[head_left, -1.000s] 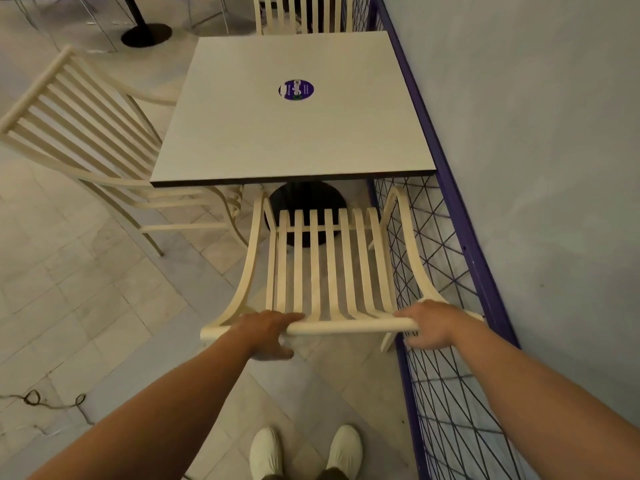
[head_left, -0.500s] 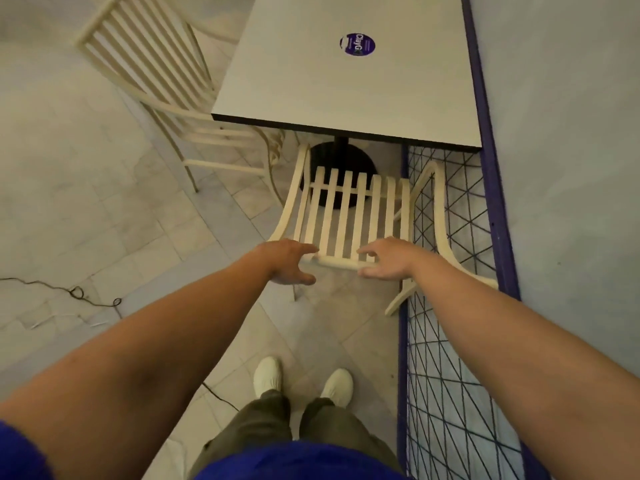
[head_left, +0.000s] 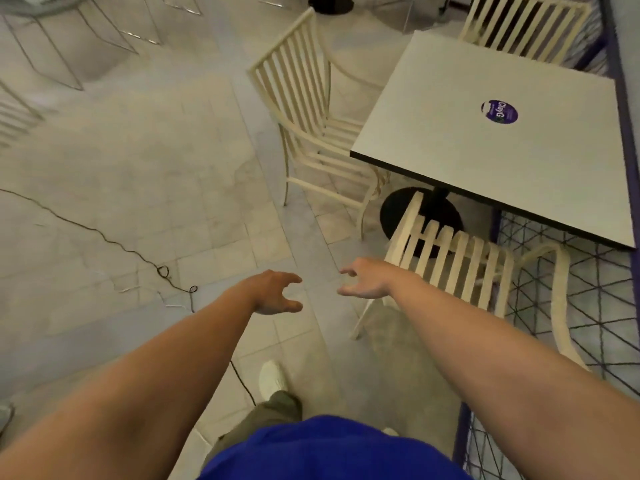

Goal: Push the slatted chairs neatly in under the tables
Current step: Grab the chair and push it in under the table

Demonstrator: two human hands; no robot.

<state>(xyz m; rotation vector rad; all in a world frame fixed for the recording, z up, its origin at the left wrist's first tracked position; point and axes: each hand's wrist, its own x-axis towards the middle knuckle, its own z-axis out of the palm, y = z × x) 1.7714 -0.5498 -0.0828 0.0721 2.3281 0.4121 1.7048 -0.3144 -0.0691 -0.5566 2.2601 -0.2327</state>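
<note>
A cream slatted chair point(head_left: 460, 261) stands with its seat under the near edge of the white square table point(head_left: 502, 140). A second slatted chair point(head_left: 304, 109) sits at the table's left side, its seat partly under the top and its back angled outward. A third slatted chair point(head_left: 523, 26) stands at the far side. My left hand point(head_left: 277, 292) hovers over the floor, fingers spread, holding nothing. My right hand point(head_left: 367, 278) is open too, just left of the near chair's back and not touching it.
A purple-framed wire mesh fence point(head_left: 588, 306) runs along the right beside the wall. A thin cable point(head_left: 162, 271) trails across the tiled floor on the left. Metal-framed furniture point(head_left: 114, 26) stands at the far left. The table's black round base point(head_left: 422, 213) shows under its top.
Both hands have let go of the near chair's back and pulled away to the left. The view has swung left, showing more floor and the side chair.
</note>
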